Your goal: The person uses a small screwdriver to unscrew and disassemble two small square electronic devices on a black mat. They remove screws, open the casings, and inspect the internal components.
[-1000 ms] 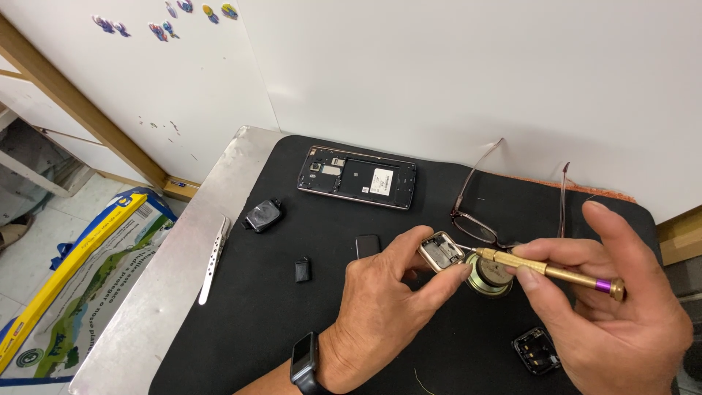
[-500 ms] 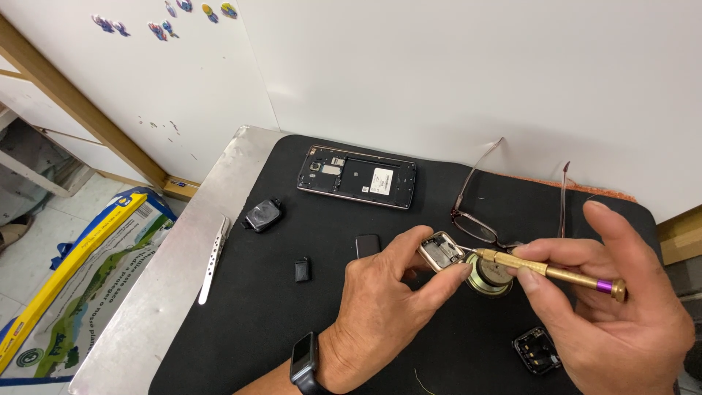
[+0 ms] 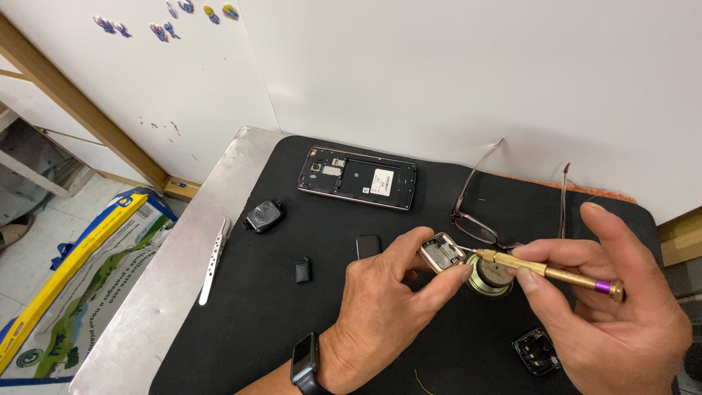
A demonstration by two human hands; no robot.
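Pinching small watch case (image 3: 442, 253), left hand (image 3: 380, 314), screwdriver (image 3: 545, 270) touching.

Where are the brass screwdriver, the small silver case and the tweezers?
brass screwdriver (image 3: 547, 269), head view, middle of its brass shaft.
small silver case (image 3: 442, 252), head view, its open face, between the left hand's fingertips.
tweezers (image 3: 214, 258), head view, midway along the metal arms.

An opened phone (image 3: 357, 178) lies face down near the far edge of the black mat (image 3: 278, 322) on the bench (image 3: 175, 278). Glasses (image 3: 482, 212) rest towards the far right corner. Metal tweezers (image 3: 214, 257) lie along the bench's left edge, a small black casing (image 3: 263, 216) just beside them on the mat.
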